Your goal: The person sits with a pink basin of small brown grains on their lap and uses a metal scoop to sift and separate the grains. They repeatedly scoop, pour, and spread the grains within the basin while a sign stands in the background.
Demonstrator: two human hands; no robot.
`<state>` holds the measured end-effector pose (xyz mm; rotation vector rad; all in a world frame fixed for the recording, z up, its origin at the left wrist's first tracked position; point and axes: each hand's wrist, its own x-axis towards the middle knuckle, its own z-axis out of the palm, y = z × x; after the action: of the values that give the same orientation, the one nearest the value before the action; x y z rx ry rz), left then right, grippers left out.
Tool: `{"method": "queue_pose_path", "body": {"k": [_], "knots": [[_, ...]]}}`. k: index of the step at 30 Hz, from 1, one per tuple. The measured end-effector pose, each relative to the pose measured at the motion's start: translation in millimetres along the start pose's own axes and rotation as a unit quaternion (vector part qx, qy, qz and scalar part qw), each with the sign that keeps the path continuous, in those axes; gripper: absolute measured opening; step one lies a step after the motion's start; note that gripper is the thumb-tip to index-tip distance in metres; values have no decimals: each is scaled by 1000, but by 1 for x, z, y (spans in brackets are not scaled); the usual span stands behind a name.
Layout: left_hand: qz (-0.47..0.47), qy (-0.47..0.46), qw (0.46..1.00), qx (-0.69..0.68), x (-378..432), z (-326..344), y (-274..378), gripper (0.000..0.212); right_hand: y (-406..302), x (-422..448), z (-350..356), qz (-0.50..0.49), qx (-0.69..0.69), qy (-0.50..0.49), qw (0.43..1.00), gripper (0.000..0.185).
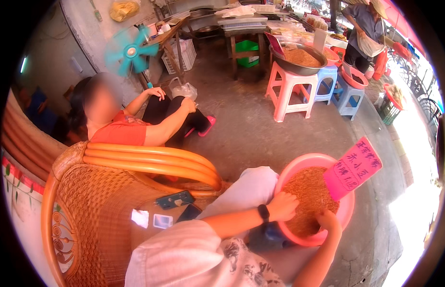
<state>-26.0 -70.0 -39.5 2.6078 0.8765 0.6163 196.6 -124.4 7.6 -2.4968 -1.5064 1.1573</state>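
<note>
A pink plastic basin (348,215) stands in front of my knees, filled with small reddish-brown beans or grains (305,184). My left hand (284,207), with a dark band on its wrist, reaches over the near-left rim, its curled fingers at the beans. On the basin's right side my right hand (328,219) bends down to the beans, fingertips partly hidden. Whether either hand has beans in it cannot be made out. A bright pink card (352,168) with handwriting stands tilted in the basin between the beans and the far-right rim.
Beside me is a wicker armchair (89,190) with phones (175,199) on its seat. A seated person (118,129) is at the left near a teal fan (132,52). Plastic stools (292,89) bear a metal basin (298,68); another person (364,32) stands beyond.
</note>
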Motion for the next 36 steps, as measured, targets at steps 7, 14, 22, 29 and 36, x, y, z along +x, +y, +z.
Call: {"method": "queue_pose_path", "body": {"k": [7, 14, 22, 29, 36], "knots": [[10, 11, 1000, 9, 0, 3, -2, 13, 15, 12, 7, -8, 17, 9, 1000, 36], [-14, -30, 999, 4, -1, 3, -3, 14, 0, 0, 1, -33, -1, 22, 999, 35], [-4, -27, 1000, 5, 1, 2, -2, 13, 11, 4, 4, -38, 21, 33, 999, 33], [1, -27, 1000, 1, 1, -1, -3, 14, -3, -3, -6, 13, 42, -4, 999, 31], [5, -58, 998, 19, 9, -14, 4, 14, 13, 10, -10, 0, 88, -2, 996, 32]]}}
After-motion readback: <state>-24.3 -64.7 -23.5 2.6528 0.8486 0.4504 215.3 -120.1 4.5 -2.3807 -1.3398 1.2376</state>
